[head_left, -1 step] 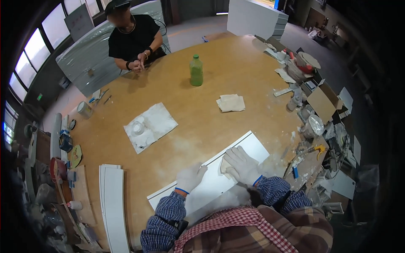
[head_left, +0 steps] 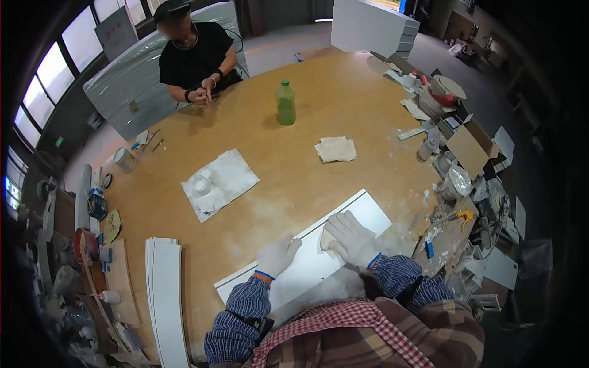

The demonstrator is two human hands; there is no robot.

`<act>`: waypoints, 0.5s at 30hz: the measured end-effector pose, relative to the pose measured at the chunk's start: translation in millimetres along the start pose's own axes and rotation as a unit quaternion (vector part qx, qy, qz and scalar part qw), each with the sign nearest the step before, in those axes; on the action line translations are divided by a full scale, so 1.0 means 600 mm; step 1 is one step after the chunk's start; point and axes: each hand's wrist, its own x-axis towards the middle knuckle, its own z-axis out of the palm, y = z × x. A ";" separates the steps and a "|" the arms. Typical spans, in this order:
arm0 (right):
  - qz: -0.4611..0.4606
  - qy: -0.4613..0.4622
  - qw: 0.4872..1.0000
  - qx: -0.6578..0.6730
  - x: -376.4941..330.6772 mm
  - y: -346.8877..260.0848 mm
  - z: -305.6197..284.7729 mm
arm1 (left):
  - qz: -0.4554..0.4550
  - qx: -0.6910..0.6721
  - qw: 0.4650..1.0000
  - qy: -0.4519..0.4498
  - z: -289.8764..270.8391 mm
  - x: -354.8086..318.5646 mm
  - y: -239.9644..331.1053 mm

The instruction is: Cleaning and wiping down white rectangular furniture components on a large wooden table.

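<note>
1. A gloved right hand (head_left: 351, 238) lies over a pale cloth (head_left: 327, 241) on a white board (head_left: 372, 216); whether its fingers clamp the cloth cannot be told.
2. The gloved left hand (head_left: 276, 257) rests at the board's far edge, its grip impossible to tell.
3. The board lies aslant on a table (head_left: 245, 122), a green bottle (head_left: 285, 105) standing beyond.

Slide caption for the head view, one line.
Gloved left grip on a white board, gloved right grip on a pale pad atop it, green bottle farther back.
</note>
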 end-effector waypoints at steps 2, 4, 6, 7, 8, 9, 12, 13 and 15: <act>0.019 -0.017 1.000 0.010 -0.004 -0.004 0.010 | -0.004 -0.013 1.000 0.013 0.008 -0.001 -0.008; 0.020 0.024 1.000 -0.004 0.000 -0.015 0.018 | -0.008 0.002 1.000 0.014 0.007 -0.001 -0.006; 0.017 0.033 0.999 -0.005 0.003 -0.023 0.028 | -0.013 0.015 1.000 0.014 0.008 0.000 -0.006; 0.016 0.038 0.999 -0.005 0.003 -0.025 0.031 | -0.012 0.019 1.000 0.013 0.009 0.001 -0.007; 0.014 0.041 0.999 -0.005 0.002 -0.024 0.035 | -0.012 0.023 1.000 0.012 0.010 0.001 -0.010; 0.019 0.050 0.999 0.006 0.001 -0.022 0.036 | -0.010 0.024 1.000 0.012 0.009 0.002 -0.007; 0.020 0.067 0.997 0.014 -0.002 -0.018 0.039 | 0.003 0.014 1.000 0.021 0.008 0.003 -0.002; 0.016 0.073 0.997 0.012 -0.001 -0.018 0.039 | 0.006 0.012 1.000 0.018 0.007 0.004 -0.004; 0.018 0.058 0.998 0.015 -0.003 -0.019 0.033 | 0.010 0.011 1.000 0.014 0.008 0.005 -0.004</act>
